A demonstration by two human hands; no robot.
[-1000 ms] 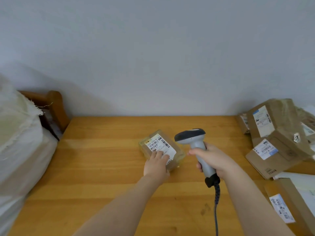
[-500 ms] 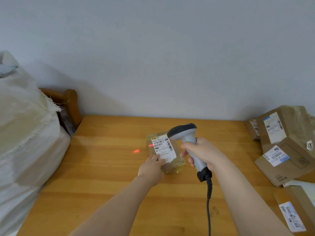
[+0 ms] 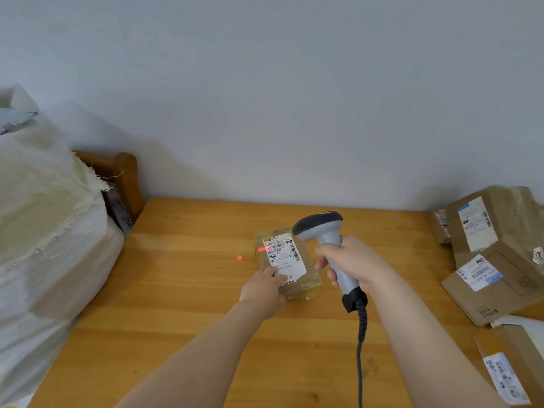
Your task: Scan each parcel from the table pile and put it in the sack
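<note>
Nearest on the right, a flat cardboard box (image 3: 512, 369) with a white label is lying at the table's (image 3: 182, 304) edge. Both bare forearms are reaching away from the near edge over the wooden top. A dark cable (image 3: 360, 334) is hanging from the butt of the scanner (image 3: 326, 234), which the right hand (image 3: 350, 260) is gripping, fingers wrapped tight round the grey handle and the dark head pointing left and down.

Just left of it, the left hand (image 3: 262, 285) is resting on the parcel (image 3: 309, 281), fingers laid fairly flat and close together on its near left corner (the thumb is hidden). The parcel, a small yellowish wrapped block, is lying flat on the table around its middle, white label (image 3: 284, 256) facing up. A red line (image 3: 262, 249) is glowing across the label's left edge, and a red dot (image 3: 239, 257) is showing on the bare wood just to the left.

Farther right, a pile of brown boxes (image 3: 494, 225) is leaning together by the wall (image 3: 265, 98). The big pale sack (image 3: 44, 231) is bulging beside the table's left edge, well apart from the parcel, with a wooden chair back (image 3: 126, 172) sticking up behind it.
</note>
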